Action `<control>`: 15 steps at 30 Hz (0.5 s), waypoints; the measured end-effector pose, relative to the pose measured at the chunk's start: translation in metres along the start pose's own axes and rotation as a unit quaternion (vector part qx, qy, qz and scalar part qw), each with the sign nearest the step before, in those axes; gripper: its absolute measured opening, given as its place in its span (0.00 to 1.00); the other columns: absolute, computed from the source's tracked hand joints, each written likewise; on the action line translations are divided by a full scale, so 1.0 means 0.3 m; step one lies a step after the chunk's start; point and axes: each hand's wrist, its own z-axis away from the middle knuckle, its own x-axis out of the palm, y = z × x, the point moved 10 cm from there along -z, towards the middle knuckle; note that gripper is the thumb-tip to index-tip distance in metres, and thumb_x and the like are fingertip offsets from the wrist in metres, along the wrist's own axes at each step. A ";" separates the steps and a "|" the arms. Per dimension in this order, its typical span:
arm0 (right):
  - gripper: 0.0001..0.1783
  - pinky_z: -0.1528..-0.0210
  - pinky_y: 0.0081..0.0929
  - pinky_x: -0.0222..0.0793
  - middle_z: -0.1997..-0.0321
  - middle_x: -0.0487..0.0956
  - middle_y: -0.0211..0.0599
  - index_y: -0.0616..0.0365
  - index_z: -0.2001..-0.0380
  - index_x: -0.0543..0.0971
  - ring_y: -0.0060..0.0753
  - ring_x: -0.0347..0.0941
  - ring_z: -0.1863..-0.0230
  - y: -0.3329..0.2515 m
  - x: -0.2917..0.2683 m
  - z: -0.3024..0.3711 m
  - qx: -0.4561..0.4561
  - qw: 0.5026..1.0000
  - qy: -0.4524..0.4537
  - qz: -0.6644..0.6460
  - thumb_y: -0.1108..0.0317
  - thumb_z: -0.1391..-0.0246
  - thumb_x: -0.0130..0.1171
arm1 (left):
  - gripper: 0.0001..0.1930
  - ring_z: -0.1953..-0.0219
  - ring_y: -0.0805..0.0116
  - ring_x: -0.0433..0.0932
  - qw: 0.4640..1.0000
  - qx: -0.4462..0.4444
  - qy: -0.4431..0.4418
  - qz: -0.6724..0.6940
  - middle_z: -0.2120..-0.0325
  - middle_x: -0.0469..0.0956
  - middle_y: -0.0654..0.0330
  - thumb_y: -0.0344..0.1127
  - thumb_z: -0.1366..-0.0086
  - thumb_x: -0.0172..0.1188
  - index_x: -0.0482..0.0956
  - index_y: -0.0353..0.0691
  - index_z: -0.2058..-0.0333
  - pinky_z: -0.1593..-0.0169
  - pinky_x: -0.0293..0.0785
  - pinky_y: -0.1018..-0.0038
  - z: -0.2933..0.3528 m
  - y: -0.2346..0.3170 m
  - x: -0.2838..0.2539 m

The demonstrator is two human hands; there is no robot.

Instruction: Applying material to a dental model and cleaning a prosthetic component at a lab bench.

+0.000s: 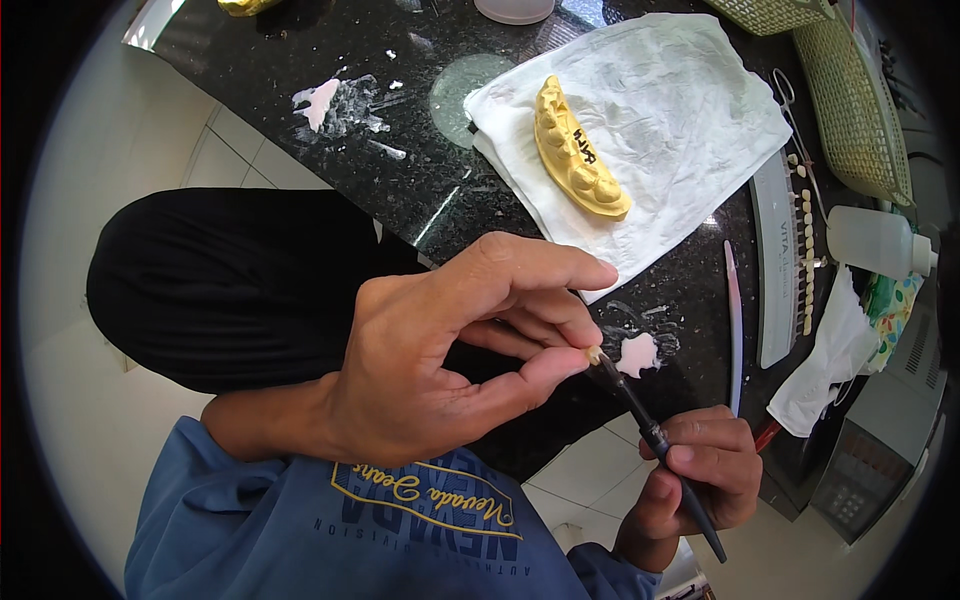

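Observation:
My left hand pinches a small cream-coloured tooth crown between thumb and a fingertip, its index finger stretched out above. A slim brush with a black handle is gripped in my right hand, slanting up to the left. Its tip touches or nearly touches the crown; the fingers partly hide the contact. Beyond my hands, a yellow dental arch model with dark marking lies on a folded white cloth. A pale pink patch of paste sits on the black counter just right of the crown.
Another pink-white smear marks the black counter at far left. To the right are a tooth shade guide, a long thin pale tool, a white plastic bottle, woven baskets and a grey appliance.

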 end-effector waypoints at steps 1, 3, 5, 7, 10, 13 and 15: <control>0.15 0.74 0.24 0.77 0.71 0.77 0.40 0.61 0.69 0.78 0.34 0.79 0.77 0.000 0.001 -0.001 -0.002 1.000 0.001 -0.001 0.81 0.66 0.66 | 0.25 0.60 0.62 0.83 1.000 0.000 0.000 0.000 0.66 0.80 0.47 0.14 0.47 0.63 0.66 0.25 0.50 0.55 0.82 0.72 0.000 0.000 0.000; 0.15 0.74 0.24 0.77 0.71 0.77 0.40 0.61 0.68 0.78 0.34 0.79 0.77 -0.003 0.003 -0.001 -0.009 1.000 -0.007 0.005 0.81 0.65 0.66 | 0.25 0.60 0.62 0.83 1.000 0.002 0.000 -0.001 0.66 0.80 0.47 0.14 0.47 0.63 0.66 0.25 0.50 0.55 0.82 0.72 0.000 0.000 -0.001; 0.16 0.74 0.24 0.77 0.71 0.77 0.40 0.62 0.68 0.78 0.35 0.78 0.77 -0.006 0.004 0.001 -0.015 1.000 -0.014 0.010 0.81 0.65 0.67 | 0.25 0.60 0.62 0.83 1.000 0.003 0.000 -0.001 0.66 0.80 0.47 0.14 0.47 0.63 0.66 0.25 0.50 0.55 0.82 0.72 0.000 0.001 -0.001; 0.15 0.75 0.25 0.76 0.71 0.76 0.41 0.62 0.67 0.77 0.36 0.78 0.77 -0.001 -0.013 0.008 -0.008 1.000 0.002 -0.016 0.81 0.64 0.66 | 0.25 0.60 0.62 0.83 1.000 0.005 -0.001 0.000 0.66 0.80 0.47 0.14 0.47 0.63 0.66 0.25 0.50 0.55 0.82 0.72 0.000 0.001 0.000; 0.15 0.75 0.25 0.76 0.71 0.76 0.42 0.61 0.67 0.77 0.36 0.78 0.77 0.003 -0.023 0.010 -0.001 1.000 -0.002 -0.019 0.80 0.63 0.65 | 0.25 0.60 0.62 0.83 1.000 0.008 0.002 0.001 0.67 0.80 0.46 0.14 0.47 0.63 0.66 0.25 0.50 0.55 0.82 0.72 0.000 0.002 -0.002; 0.15 0.74 0.25 0.75 0.70 0.76 0.41 0.60 0.67 0.77 0.36 0.78 0.76 0.003 -0.017 0.011 0.002 1.000 -0.003 -0.013 0.80 0.62 0.65 | 0.25 0.61 0.62 0.83 1.000 0.008 0.000 0.000 0.67 0.81 0.46 0.14 0.46 0.63 0.66 0.25 0.50 0.56 0.82 0.72 -0.001 0.002 -0.002; 0.15 0.74 0.25 0.75 0.70 0.77 0.41 0.60 0.67 0.77 0.36 0.78 0.76 0.002 -0.013 0.010 0.003 1.000 -0.006 -0.010 0.80 0.63 0.66 | 0.24 0.61 0.62 0.83 1.000 0.003 -0.002 0.005 0.67 0.81 0.46 0.14 0.46 0.62 0.66 0.25 0.50 0.56 0.82 0.72 0.000 -0.002 -0.002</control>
